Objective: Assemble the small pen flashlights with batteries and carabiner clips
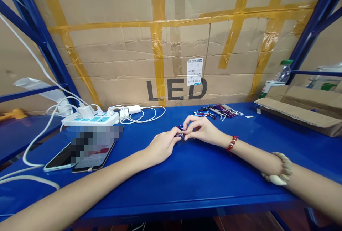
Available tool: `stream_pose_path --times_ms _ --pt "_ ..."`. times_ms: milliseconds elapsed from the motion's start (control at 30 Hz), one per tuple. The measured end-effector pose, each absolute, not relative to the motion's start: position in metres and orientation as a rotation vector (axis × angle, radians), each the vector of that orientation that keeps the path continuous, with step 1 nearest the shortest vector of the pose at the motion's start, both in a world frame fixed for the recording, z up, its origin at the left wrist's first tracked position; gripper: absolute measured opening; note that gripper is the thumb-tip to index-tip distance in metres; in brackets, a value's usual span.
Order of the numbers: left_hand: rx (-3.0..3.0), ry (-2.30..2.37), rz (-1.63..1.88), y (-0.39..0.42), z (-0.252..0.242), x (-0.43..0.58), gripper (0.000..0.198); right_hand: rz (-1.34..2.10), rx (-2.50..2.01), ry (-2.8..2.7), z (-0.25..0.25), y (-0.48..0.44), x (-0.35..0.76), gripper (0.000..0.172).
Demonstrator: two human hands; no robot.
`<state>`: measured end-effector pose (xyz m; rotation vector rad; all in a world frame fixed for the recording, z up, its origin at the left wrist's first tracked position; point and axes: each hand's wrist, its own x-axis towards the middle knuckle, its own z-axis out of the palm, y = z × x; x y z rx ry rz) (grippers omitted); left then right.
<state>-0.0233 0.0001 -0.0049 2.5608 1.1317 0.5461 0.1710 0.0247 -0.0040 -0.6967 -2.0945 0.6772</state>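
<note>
Both hands meet over the middle of the blue table (187,181). My left hand (160,145) pinches a small purple metal item (179,135), which looks like a tiny keychain flashlight with a clip. My right hand (200,128) is closed on the same item from the right, its fingertips curled over the top end. Most of the item is hidden by the fingers. A red bead bracelet and a pale bead bracelet sit on my right forearm.
A pile of several similar small coloured items (217,111) lies behind the hands. A white power strip (91,119) with chargers and cables, plus two phones (80,158), lie at left. An open cardboard box (301,111) and a bottle (278,78) stand at right, a large LED carton (176,46) behind.
</note>
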Motion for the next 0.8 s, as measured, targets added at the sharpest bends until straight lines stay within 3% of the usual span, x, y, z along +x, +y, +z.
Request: stream_pose_path --times_ms 300,800 --pt "2.553 1.128 0.567 0.000 -0.004 -0.023 0.018 0.569 -0.732 -2.075 -0.003 0.021 0.168 0.028" --pt "2.466 1.103 0.745 0.002 -0.007 -0.022 0.014 0.734 -0.807 -1.915 -0.002 0.020 0.160 0.032"
